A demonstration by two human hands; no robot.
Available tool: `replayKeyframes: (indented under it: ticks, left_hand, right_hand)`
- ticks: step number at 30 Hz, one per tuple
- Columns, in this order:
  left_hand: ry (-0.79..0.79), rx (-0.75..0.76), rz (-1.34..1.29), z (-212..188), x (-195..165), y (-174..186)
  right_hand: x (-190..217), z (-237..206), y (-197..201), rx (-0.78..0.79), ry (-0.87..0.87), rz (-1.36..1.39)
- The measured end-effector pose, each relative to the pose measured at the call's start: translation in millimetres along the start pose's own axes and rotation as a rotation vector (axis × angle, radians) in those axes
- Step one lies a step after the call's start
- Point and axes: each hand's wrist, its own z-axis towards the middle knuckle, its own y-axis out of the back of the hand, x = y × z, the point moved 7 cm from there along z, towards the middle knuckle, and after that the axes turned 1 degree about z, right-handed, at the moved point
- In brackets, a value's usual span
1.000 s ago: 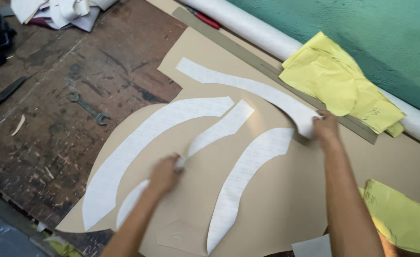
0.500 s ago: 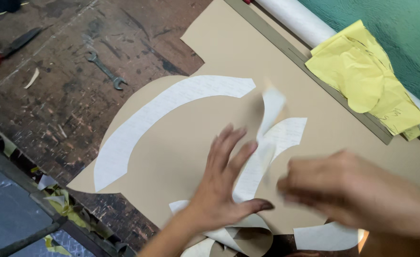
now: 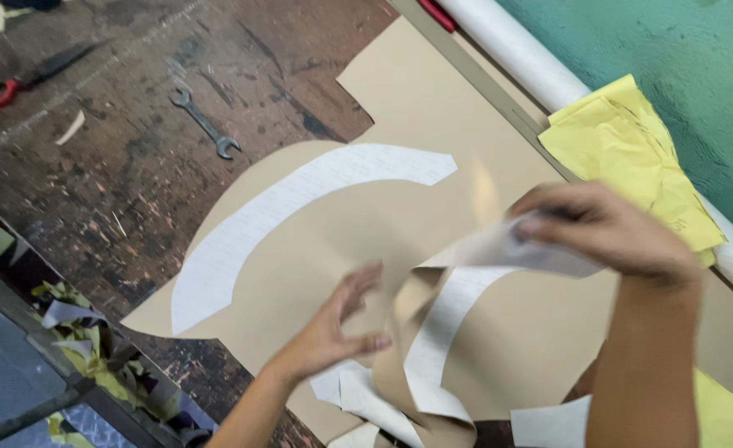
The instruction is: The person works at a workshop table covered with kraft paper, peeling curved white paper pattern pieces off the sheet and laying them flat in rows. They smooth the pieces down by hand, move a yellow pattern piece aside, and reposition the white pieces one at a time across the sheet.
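Observation:
My right hand (image 3: pixel 607 228) is raised above the tan sheet (image 3: pixel 416 108) and pinches a blurred white paper pattern strip (image 3: pixel 508 249) by its end. My left hand (image 3: pixel 337 328) hovers open over the sheet's near edge, fingers spread, just left of a curved white pattern piece (image 3: pixel 449 323) whose lower end curls with a fold of the tan sheet. A long curved white pattern piece (image 3: pixel 292 211) lies flat on the sheet's left part. More white pieces (image 3: pixel 358 390) lie by my left wrist.
A spanner (image 3: pixel 205 124) and red-handled scissors (image 3: pixel 18 79) lie on the worn dark table (image 3: pixel 92 182). Yellow paper (image 3: pixel 632 158) rests by a white tube (image 3: pixel 532 70) and a grey ruler (image 3: pixel 474 75) at the far edge. Scraps lie below the table's left edge.
Both hands left the flat pattern pieces. My right hand has lifted one white strip into the air, and my left hand has come off the sheet and opened. The view shifted left.

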Motion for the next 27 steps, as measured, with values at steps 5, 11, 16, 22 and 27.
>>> replayKeyframes:
  ticks: [5, 11, 16, 22, 27]
  left_hand:
    - [-0.432, 0.178, 0.172, 37, -38, -9]
    - [-0.022, 0.271, 0.014, 38, -13, 3]
    - [0.278, 0.085, 0.018, -10, 53, 80]
    - [0.233, -0.605, 0.238, -40, 94, 181]
    - [0.435, -0.394, 0.432, -50, 109, 179]
  right_hand:
    - [75, -9, -87, 0.483, 0.317, -0.101]
    - [23, -5, 28, -0.223, -0.033, -0.245]
    - [-98, 38, 56, -0.457, -0.108, 0.14]
    - [-235, 115, -81, -0.242, -0.353, 0.258]
    - [-269, 145, -94, -0.405, -0.276, 0.22]
